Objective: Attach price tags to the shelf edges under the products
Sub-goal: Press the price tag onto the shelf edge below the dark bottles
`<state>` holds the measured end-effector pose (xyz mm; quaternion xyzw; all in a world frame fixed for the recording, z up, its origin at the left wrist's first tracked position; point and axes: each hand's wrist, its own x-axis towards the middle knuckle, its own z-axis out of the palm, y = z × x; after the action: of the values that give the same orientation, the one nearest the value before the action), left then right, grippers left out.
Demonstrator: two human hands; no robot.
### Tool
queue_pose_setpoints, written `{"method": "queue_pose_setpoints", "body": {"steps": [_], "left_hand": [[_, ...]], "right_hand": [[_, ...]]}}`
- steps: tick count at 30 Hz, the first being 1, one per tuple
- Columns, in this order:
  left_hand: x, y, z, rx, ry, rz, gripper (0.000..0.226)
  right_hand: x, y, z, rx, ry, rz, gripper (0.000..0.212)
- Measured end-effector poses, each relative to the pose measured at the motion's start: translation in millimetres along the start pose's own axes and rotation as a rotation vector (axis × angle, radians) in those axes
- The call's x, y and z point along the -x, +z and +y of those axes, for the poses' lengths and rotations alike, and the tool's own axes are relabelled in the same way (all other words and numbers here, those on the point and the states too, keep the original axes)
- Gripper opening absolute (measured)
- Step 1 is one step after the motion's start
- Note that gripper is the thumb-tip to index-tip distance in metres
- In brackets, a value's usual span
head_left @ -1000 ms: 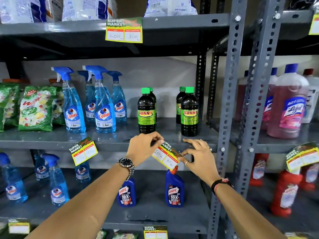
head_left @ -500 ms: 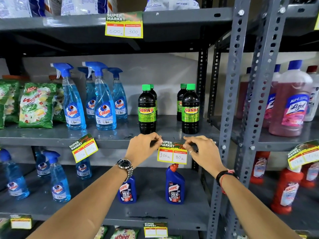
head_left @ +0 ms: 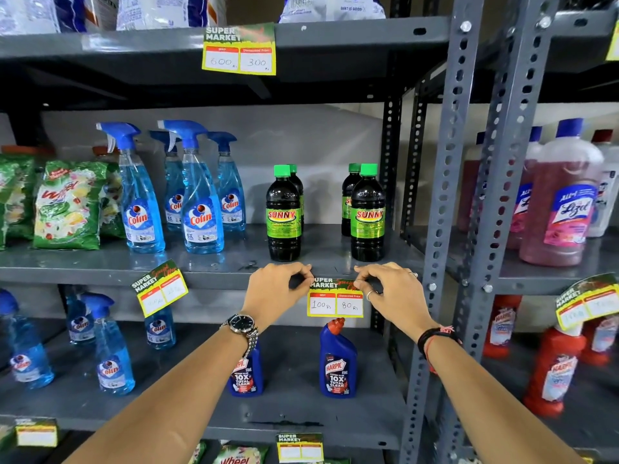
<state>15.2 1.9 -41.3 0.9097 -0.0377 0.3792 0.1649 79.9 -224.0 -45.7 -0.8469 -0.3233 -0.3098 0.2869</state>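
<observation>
A yellow-and-green price tag (head_left: pixel 335 301) reading 100 and 80 hangs level against the grey shelf edge (head_left: pixel 214 281), below the black Sunny bottles (head_left: pixel 284 216). My left hand (head_left: pixel 276 291) pinches the tag's top left corner. My right hand (head_left: pixel 390 293) pinches its top right corner. Both press it to the edge. A tilted tag (head_left: pixel 160 287) hangs under the blue Colin spray bottles (head_left: pixel 201 199). Another tag (head_left: pixel 239 50) sits on the top shelf edge.
Grey perforated uprights (head_left: pixel 449 209) stand just right of my right hand. Blue Harpic bottles (head_left: pixel 337 361) stand on the shelf below the tag. Pink Lizol bottles (head_left: pixel 562 195) and red bottles fill the right-hand rack. Green detergent packs (head_left: pixel 68 204) sit at left.
The price tag has turned from tilted to level and risen against the shelf edge. Both hands moved up to its top corners.
</observation>
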Motion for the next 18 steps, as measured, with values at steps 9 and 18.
{"method": "queue_pose_setpoints", "body": {"steps": [9,18], "left_hand": [[-1.2,2.4,6.5,0.007,-0.087,0.035,0.008],[-1.3,9.1,15.2,0.011,-0.180,0.140,0.036]], "right_hand": [[-1.1,7.1,-1.6,0.006,0.028,0.086,0.003],[-6.3,22.1,-13.1,0.083,0.100,0.170,0.048]]}}
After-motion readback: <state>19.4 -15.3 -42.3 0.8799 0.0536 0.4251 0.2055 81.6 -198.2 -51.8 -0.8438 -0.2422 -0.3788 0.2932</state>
